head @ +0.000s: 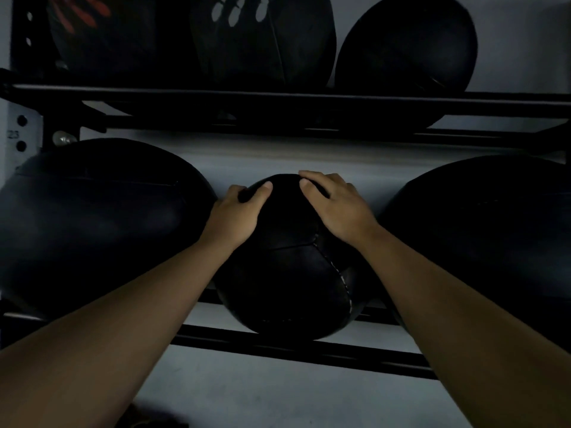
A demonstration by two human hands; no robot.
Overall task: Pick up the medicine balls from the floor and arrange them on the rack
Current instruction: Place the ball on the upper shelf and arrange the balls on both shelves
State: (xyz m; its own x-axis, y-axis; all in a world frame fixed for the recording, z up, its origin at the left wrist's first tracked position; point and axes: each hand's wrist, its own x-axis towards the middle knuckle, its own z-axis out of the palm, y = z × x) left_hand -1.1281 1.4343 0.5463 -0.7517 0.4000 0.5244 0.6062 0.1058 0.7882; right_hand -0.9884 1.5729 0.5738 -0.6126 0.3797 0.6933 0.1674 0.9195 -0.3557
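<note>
A black stitched medicine ball sits on the lower rails of the black rack, in the gap between two bigger balls. My left hand presses on its upper left side, thumb on top. My right hand lies over its upper right side, fingers curled across the top. Both hands grip the ball. A large black ball rests to the left and another large black ball to the right on the same level.
The upper shelf rail carries three more dark balls: one with red markings, one with white markings, one plain. A pale wall lies behind the rack. A perforated upright stands at the left.
</note>
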